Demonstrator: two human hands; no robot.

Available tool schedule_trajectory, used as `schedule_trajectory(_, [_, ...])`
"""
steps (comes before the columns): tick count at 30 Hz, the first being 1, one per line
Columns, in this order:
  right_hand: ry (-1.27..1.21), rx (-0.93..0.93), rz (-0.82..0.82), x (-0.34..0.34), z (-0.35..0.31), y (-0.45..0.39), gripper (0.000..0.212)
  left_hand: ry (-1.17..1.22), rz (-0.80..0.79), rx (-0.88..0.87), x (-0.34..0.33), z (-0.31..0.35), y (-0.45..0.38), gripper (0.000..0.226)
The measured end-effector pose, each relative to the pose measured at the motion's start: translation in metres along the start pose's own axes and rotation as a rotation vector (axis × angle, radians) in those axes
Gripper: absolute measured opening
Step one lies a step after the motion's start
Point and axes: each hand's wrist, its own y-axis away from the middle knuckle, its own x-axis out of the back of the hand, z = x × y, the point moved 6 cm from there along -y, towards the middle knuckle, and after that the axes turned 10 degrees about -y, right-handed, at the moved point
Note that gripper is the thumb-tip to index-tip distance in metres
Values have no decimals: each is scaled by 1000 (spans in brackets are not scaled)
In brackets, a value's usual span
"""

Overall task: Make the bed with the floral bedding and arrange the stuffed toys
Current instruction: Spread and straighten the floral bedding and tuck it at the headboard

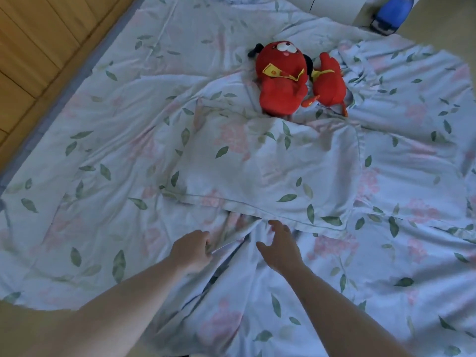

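Pale blue floral bedding (108, 155) with pink flowers and green leaves covers the bed, wrinkled. A matching pillow (268, 166) lies in the middle. Beyond it sit two red stuffed toys: a larger one (282, 78) with big eyes and a smaller one (328, 79) to its right. My left hand (192, 249) grips a fold of the bedding just below the pillow's near edge. My right hand (279, 244) hovers beside it with fingers spread, holding nothing.
Wooden floor (28, 55) runs along the bed's left side. A blue object (391, 14) stands on the floor at the far right, next to a white piece of furniture (334, 6). The bedding spreads wide to the right.
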Motion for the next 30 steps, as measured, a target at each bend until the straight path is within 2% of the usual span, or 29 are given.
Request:
schedule_trajectory(3, [128,130,109,0,-15,-82,79,1,68,-21,-34,15,-69,26])
schedule_trajectory(7, [362,236,219,-18,-37,-169,105,-70,147,-29,-75,30,-123,68])
schedule_trajectory(8, [436,248,250,-24,-41,-185,110,-89,162,-38,-80,32,-130,67])
schedule_trajectory(9, [508,254,276,-31,-44,-199,113,-99,188,-52,-85,33,-137,57])
schedule_trajectory(11, [607,242,317,-36,-45,-217,104,-53,245,-99,-84,38,-140,22])
schedule_trajectory(12, [622,240,317,-38,-44,-226,90,-8,269,-107,-86,35,-142,9])
schedule_trajectory(14, [571,250,294,-30,-46,-236,54,48,300,-84,-80,26,-138,11])
schedule_trajectory(16, [503,264,271,-14,-53,-237,40,114,337,-25,-70,13,-132,21])
schedule_trajectory(20, [466,365,325,47,-100,-227,44,362,358,154,-40,-33,-126,42])
schedule_trajectory(25, [330,523,565,157,-208,-207,59,568,312,337,-7,-100,-113,46])
schedule_trajectory(27, [273,580,668,194,-260,-197,59,615,326,423,7,-132,-106,48])
schedule_trajectory(30, [247,719,717,214,-327,-182,55,615,317,480,17,-166,-98,47])
